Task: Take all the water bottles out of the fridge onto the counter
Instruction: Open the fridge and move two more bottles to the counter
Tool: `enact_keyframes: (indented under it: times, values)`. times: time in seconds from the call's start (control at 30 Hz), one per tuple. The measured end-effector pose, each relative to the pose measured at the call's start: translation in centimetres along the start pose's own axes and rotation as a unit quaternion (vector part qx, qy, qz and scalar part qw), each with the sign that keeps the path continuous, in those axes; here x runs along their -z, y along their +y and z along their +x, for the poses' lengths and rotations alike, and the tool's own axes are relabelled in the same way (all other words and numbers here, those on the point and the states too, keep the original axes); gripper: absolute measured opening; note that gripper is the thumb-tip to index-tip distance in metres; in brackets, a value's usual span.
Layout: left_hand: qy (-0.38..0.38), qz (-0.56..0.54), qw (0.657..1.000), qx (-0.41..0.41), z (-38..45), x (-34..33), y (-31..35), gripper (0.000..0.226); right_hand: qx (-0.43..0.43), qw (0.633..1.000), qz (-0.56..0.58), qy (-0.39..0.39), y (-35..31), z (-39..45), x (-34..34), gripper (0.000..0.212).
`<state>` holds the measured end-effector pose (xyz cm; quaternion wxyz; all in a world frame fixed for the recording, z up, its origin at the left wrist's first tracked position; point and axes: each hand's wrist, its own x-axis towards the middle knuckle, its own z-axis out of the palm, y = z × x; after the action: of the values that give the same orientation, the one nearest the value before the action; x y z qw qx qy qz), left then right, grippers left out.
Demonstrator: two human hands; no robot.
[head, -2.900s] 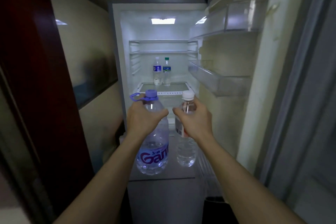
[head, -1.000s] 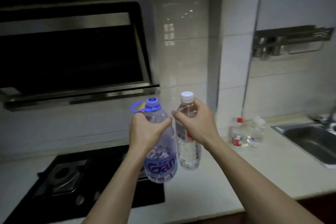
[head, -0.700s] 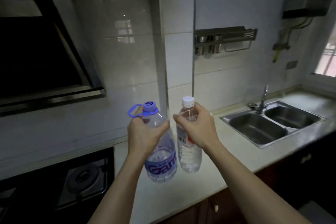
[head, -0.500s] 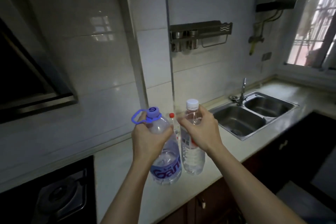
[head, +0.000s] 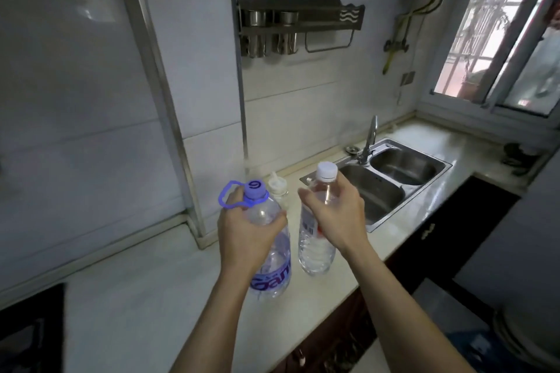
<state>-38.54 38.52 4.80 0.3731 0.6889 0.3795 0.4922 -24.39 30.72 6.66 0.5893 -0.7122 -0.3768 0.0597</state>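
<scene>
Head view: the left hand (head: 245,236) grips the shoulder of a large purple-capped water bottle (head: 269,254), and the right hand (head: 335,216) wraps the neck of a slimmer white-capped bottle (head: 316,248). Both hang low over the counter (head: 157,288), possibly not yet resting. One small bottle (head: 277,189) already stands behind them. The fridge is out of sight, so what remains is unknown.

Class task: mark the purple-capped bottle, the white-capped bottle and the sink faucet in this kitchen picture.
purple-capped bottle (head: 272,277): head view, on its lower label.
white-capped bottle (head: 315,254): head view, on its clear lower body.
sink faucet (head: 371,138): head view, on its upright spout.
</scene>
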Motion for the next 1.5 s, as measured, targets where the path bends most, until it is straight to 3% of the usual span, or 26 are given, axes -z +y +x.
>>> enact_keyframes:
  times: [0.37, 0.47, 0.63, 0.8, 0.93, 1.2, 1.5]
  values:
    - [0.055, 0.018, 0.998, 0.002, 7.5, -5.6, -8.0, 0.04, 0.0, 0.999, -0.015, -0.036, 8.2, 8.0, -6.2, 0.021]
    - [0.049, 0.015, 0.999, -0.007, 8.2, -6.9, -10.0, 0.032, -0.007, 0.999, -0.021, -0.047, 10.6, 9.8, -7.3, 0.03]
    - [0.048, 0.01, 0.999, 0.02, 8.9, -9.8, -12.7, 0.034, -0.04, 0.996, -0.014, -0.083, 15.3, 12.2, -8.6, 0.028]
    - [0.062, 0.032, 0.996, 0.049, 9.0, -13.3, -14.2, 0.042, -0.016, 0.991, -0.024, -0.13, 19.3, 14.3, -9.9, 0.033]
    - [0.083, 0.033, 0.991, 0.104, 8.6, -15.6, -15.6, 0.029, -0.026, 0.986, -0.011, -0.166, 22.0, 15.4, -11.0, 0.037]
    - [0.163, 0.079, 0.97, 0.161, 8.4, -18.7, -18.0, 0.04, -0.073, 0.97, 0.001, -0.234, 26.3, 16.0, -12.9, 0.033]
    - [0.205, 0.138, 0.95, 0.19, 7.2, -19.1, -19.1, 0.054, -0.037, 0.961, 0.027, -0.274, 28.3, 14.9, -13.2, 0.046]
